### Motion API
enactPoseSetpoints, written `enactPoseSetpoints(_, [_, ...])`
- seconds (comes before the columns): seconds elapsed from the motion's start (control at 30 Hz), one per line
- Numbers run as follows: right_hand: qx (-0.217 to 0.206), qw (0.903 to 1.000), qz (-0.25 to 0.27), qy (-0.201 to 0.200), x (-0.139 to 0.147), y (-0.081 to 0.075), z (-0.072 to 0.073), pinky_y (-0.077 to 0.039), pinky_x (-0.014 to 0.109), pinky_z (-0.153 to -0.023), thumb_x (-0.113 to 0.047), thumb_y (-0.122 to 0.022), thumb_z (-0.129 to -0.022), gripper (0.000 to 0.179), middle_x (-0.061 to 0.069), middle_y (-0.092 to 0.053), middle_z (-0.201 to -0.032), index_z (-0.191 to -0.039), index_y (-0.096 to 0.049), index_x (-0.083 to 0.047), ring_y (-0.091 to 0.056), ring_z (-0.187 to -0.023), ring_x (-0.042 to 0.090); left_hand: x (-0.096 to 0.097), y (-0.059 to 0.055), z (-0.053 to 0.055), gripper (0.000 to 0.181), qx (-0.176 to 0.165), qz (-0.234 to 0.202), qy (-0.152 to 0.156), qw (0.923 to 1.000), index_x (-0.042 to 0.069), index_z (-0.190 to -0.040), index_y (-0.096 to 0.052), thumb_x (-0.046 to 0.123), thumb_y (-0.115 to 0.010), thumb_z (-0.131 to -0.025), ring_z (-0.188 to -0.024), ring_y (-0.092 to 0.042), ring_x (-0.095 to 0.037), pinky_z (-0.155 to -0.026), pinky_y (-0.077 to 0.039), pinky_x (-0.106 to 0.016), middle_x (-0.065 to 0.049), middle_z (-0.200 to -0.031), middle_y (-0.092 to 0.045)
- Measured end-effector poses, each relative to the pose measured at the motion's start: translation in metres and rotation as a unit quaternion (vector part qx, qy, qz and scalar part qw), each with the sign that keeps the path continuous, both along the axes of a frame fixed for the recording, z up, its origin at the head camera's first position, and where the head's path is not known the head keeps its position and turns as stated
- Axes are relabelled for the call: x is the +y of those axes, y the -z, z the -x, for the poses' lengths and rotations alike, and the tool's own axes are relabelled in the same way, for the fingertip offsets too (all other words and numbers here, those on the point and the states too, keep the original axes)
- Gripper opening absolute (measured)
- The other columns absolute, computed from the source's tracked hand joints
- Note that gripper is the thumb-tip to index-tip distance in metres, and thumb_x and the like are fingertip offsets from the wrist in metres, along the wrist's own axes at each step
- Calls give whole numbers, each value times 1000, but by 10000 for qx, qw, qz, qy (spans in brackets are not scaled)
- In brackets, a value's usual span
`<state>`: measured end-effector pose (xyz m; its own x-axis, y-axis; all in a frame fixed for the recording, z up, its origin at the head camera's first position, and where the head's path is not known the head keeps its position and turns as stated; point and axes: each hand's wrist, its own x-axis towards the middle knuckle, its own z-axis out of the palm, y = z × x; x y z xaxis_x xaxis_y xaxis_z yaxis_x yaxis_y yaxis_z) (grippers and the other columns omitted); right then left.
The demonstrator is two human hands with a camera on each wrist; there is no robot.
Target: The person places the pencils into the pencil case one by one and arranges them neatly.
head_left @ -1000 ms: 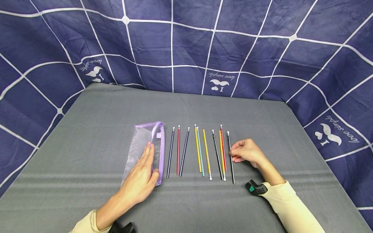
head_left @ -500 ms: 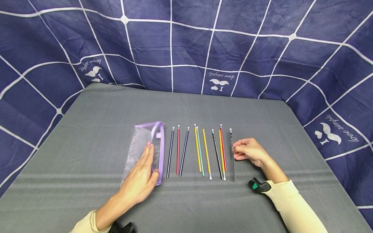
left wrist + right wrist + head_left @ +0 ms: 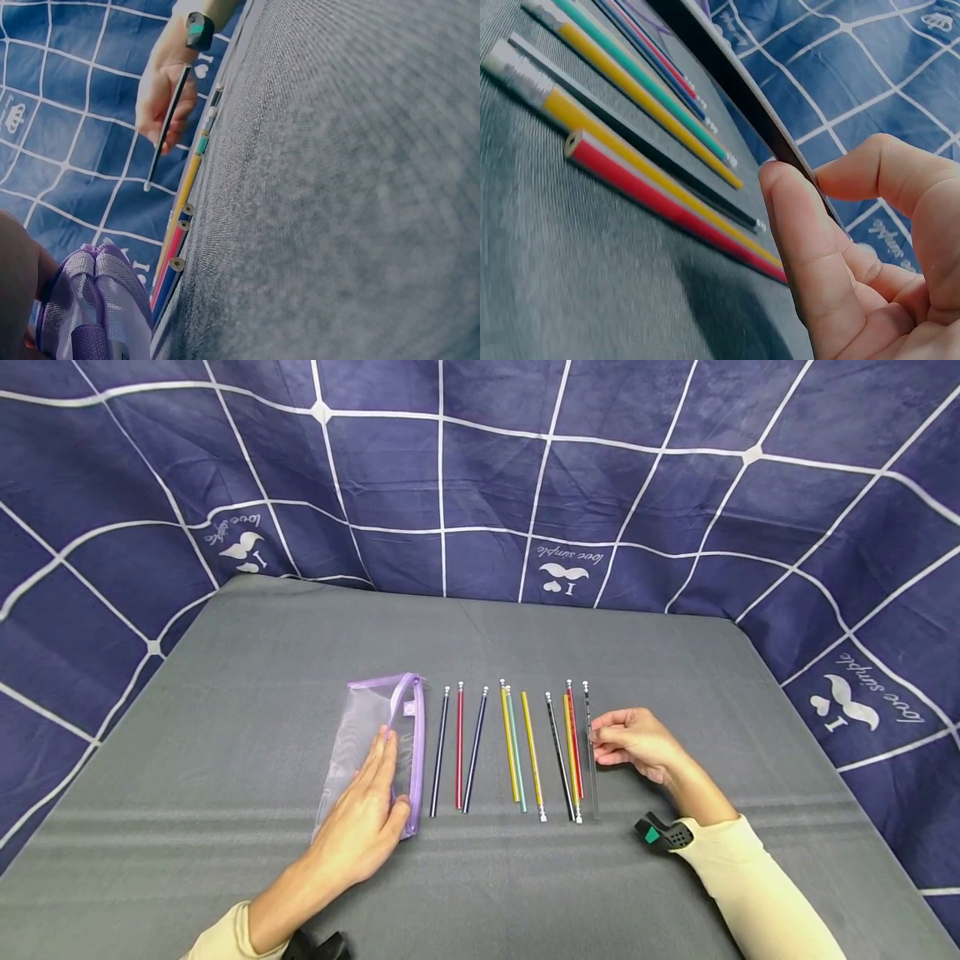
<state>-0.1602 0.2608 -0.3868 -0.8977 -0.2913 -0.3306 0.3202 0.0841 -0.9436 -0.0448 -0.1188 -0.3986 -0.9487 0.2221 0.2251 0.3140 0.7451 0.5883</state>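
My right hand (image 3: 636, 747) pinches a black pencil (image 3: 587, 710) between thumb and fingertips, its eraser end pointing away from me. The right wrist view shows this dark pencil (image 3: 727, 82) raised above the tabletop. My left hand (image 3: 358, 827) rests on a purple mesh zip pouch (image 3: 348, 718), its fingers lying straight over the mesh. In the left wrist view the pouch (image 3: 124, 289) shows its folded end next to that hand. Close left of the held pencil lie a red pencil (image 3: 574, 735), a yellow pencil (image 3: 567, 727) and another black pencil (image 3: 557, 747).
Further left on the grey tabletop (image 3: 480, 893) are a green pencil (image 3: 515, 743), several yellow ones, two dark blue pencils (image 3: 475, 752) and a red pencil (image 3: 460, 743), roughly side by side. A blue gridded cloth (image 3: 495, 477) hangs behind the table.
My right hand has lifted the black pencil from the table and shifted it slightly away from me, then left toward the red pencil. The left hand and pouch have stayed put.
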Motion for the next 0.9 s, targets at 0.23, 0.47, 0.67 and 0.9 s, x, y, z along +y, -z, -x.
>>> enactPoseSetpoints(0.23, [84,9999,-145,0,-13,-2,3,-58,24,-58,10,-55,-83,13,6,-68,-72,-94,-59,6,-66,-60,10,1,1,0,76,11,-4,4,10000,-12,-152,-20,6,-58,-88,-146,-20,-37,-114,-24,-57,-27,-159,-17])
enactPoseSetpoints(0.47, [88,9998,-97,-132,-29,-2,6,-58,24,-59,9,-53,-82,18,6,-68,-74,-99,-58,10,-66,-60,10,0,0,0,76,-147,-8,-19,9999,-10,-152,-19,9,-57,-90,-147,-18,-36,-115,-22,-56,-25,-160,-14])
enactPoseSetpoints(0.67, [36,9999,-76,-99,-41,-2,8,-58,23,-58,9,-53,-82,18,6,-66,-73,-100,-57,11,-65,-57,9,0,0,0,75,23,-33,1,10000,-11,-152,-21,6,-58,-88,-146,-20,-38,-114,-24,-57,-27,-159,-17])
enactPoseSetpoints(0.9, [99,9997,-101,-207,-53,1,10,-58,24,-57,8,-54,-83,16,6,-67,-74,-98,-59,10,-66,-58,11,-1,1,0,76,12,-47,23,10000,-11,-152,-20,5,-57,-88,-147,-20,-36,-115,-24,-57,-26,-159,-18])
